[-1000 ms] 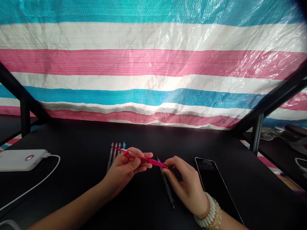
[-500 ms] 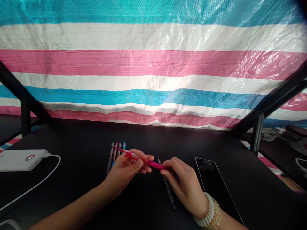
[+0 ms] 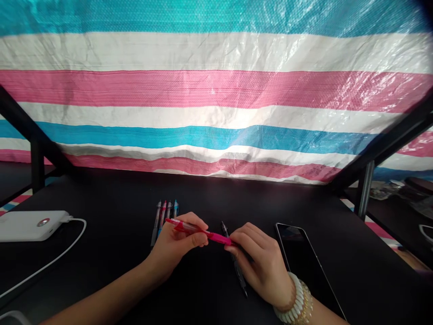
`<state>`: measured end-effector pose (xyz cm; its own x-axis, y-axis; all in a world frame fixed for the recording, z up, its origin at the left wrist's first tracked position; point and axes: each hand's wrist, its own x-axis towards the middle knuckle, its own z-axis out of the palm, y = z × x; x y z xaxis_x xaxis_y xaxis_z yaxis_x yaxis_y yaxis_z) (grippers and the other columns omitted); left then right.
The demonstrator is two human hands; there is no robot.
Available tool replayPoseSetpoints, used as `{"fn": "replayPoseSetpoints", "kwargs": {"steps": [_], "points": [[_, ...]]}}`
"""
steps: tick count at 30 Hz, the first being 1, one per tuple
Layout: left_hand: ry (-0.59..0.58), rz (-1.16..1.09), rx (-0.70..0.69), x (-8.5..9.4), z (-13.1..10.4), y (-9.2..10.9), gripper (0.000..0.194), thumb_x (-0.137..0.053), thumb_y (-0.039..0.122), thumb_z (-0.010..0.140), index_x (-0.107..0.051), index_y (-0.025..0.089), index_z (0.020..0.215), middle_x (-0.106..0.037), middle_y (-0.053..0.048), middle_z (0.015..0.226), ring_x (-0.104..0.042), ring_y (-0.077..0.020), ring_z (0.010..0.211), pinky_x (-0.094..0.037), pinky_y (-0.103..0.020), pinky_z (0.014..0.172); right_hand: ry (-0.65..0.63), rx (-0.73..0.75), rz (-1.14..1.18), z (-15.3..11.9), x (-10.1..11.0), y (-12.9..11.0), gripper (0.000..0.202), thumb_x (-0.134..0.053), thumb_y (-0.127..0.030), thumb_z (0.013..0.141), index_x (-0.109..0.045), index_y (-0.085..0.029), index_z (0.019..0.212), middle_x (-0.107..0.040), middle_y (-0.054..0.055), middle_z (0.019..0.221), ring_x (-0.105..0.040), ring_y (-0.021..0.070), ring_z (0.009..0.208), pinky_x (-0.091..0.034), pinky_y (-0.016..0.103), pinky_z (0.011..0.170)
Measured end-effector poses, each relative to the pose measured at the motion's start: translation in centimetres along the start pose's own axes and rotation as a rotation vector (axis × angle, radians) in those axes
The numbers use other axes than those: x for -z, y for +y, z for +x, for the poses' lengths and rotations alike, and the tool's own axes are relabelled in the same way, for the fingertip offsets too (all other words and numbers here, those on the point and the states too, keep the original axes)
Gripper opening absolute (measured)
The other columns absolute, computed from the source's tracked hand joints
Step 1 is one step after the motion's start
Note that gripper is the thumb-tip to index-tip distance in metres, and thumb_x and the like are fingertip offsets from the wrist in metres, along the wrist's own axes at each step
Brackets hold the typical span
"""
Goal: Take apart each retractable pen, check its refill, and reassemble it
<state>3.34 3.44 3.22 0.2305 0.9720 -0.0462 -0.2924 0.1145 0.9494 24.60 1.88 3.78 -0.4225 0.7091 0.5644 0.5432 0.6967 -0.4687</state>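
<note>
A pink pen (image 3: 218, 237) with a clear reddish barrel is held across both hands above the black table. My left hand (image 3: 181, 239) pinches its barrel between thumb and fingers. At the pink grip end, the fingertips of my right hand (image 3: 259, 253) are closed on the pen; its tip is hidden by them. Beneath, a black pen (image 3: 239, 275) lies on the table, partly covered by my right hand. Behind my left hand, several pens (image 3: 163, 212) with grey, pink and blue ends lie side by side, their lower parts partly hidden.
A dark-screened phone (image 3: 307, 266) lies right of my right hand. At the left sits a white power bank (image 3: 34, 225) with a white cable (image 3: 72, 243). Black frame bars (image 3: 365, 189) rise at both sides, before a striped plastic sheet (image 3: 216, 90).
The pink pen has turned slightly and its right end sits a little lower. My left fingers have drawn in around the barrel, and my right fingertips cover more of the grip end.
</note>
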Motion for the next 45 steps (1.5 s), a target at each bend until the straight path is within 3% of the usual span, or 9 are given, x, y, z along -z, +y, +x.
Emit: {"fn": "replayPoseSetpoints", "kwargs": {"steps": [8, 16, 22, 25, 29, 34, 41, 45], "points": [[0.010, 0.076, -0.083, 0.0, -0.1, 0.2, 0.013, -0.084, 0.023, 0.068, -0.072, 0.017, 0.071, -0.060, 0.001, 0.069, -0.052, -0.0087, 0.060, -0.040, -0.020, 0.056, -0.066, 0.000, -0.007, -0.1, 0.0, -0.6, 0.025, -0.048, -0.019, 0.097, -0.058, -0.018, 0.075, -0.054, 0.003, 0.065, -0.046, 0.0171, 0.061, -0.035, 0.030, 0.056], [-0.006, 0.161, -0.238, 0.2, -0.2, 0.4, 0.011, -0.083, 0.017, 0.068, -0.072, 0.018, 0.065, -0.063, -0.003, 0.073, -0.059, -0.0144, 0.071, -0.047, -0.024, 0.064, -0.201, -0.324, 0.307, -0.2, -0.4, -0.4, 0.047, -0.040, -0.040, 0.103, -0.053, -0.018, 0.063, -0.048, -0.002, 0.060, -0.045, 0.0117, 0.056, -0.034, 0.024, 0.053], [-0.025, 0.116, -0.252, 0.2, -0.3, 0.3, 0.010, -0.082, 0.016, 0.069, -0.073, 0.019, 0.067, -0.064, -0.003, 0.074, -0.059, -0.0139, 0.070, -0.047, -0.024, 0.065, -0.372, -0.543, 0.661, 0.0, -0.3, -0.3, 0.052, -0.036, -0.052, 0.101, -0.050, -0.018, 0.064, -0.044, -0.004, 0.055, -0.040, 0.0102, 0.052, -0.033, 0.022, 0.049], [-0.009, 0.090, -0.251, 0.0, -0.2, 0.3, 0.010, -0.082, 0.016, 0.069, -0.072, 0.019, 0.068, -0.064, -0.002, 0.074, -0.059, -0.0145, 0.072, -0.047, -0.025, 0.066, -0.311, -0.455, 0.502, 0.1, -0.1, -0.5, 0.044, -0.035, -0.046, 0.103, -0.054, -0.018, 0.074, -0.052, -0.001, 0.064, -0.047, 0.0121, 0.058, -0.038, 0.023, 0.055], [0.045, 0.055, -0.186, -0.2, -0.1, 0.0, 0.011, -0.083, 0.018, 0.069, -0.072, 0.019, 0.072, -0.066, -0.002, 0.076, -0.061, -0.0151, 0.075, -0.048, -0.026, 0.069, -0.119, -0.152, 0.050, 0.0, -0.1, -0.4, 0.023, -0.046, -0.034, 0.102, -0.057, -0.018, 0.089, -0.058, 0.003, 0.075, -0.052, 0.0161, 0.067, -0.040, 0.027, 0.060], [0.088, 0.003, -0.043, -0.2, -0.2, -0.7, 0.014, -0.083, 0.024, 0.071, -0.070, 0.018, 0.075, -0.065, 0.001, 0.069, -0.058, -0.0107, 0.064, -0.045, -0.022, 0.062, -0.050, 0.077, -0.267, -0.1, -0.3, -0.2, 0.019, -0.052, -0.028, 0.099, -0.059, -0.016, 0.086, -0.060, 0.005, 0.072, -0.051, 0.0184, 0.066, -0.038, 0.030, 0.059], [0.094, -0.085, 0.030, -0.6, -0.4, -1.0, 0.019, -0.086, 0.025, 0.066, -0.070, 0.018, 0.073, -0.067, 0.001, 0.071, -0.058, -0.0088, 0.062, -0.044, -0.020, 0.059, 0.044, 0.199, -0.375, -0.2, -0.2, -0.4, 0.018, -0.052, -0.016, 0.097, -0.059, -0.016, 0.080, -0.057, 0.003, 0.065, -0.043, 0.0174, 0.061, -0.031, 0.031, 0.056], [0.069, -0.073, -0.011, -0.5, -0.4, -1.0, 0.017, -0.085, 0.023, 0.066, -0.070, 0.018, 0.070, -0.068, 0.000, 0.074, -0.060, -0.0098, 0.066, -0.044, -0.020, 0.062, 0.041, 0.147, -0.293, -0.5, -0.5, -0.8, 0.025, -0.049, -0.016, 0.098, -0.055, -0.016, 0.074, -0.053, 0.003, 0.062, -0.039, 0.0167, 0.060, -0.027, 0.031, 0.055]]}}
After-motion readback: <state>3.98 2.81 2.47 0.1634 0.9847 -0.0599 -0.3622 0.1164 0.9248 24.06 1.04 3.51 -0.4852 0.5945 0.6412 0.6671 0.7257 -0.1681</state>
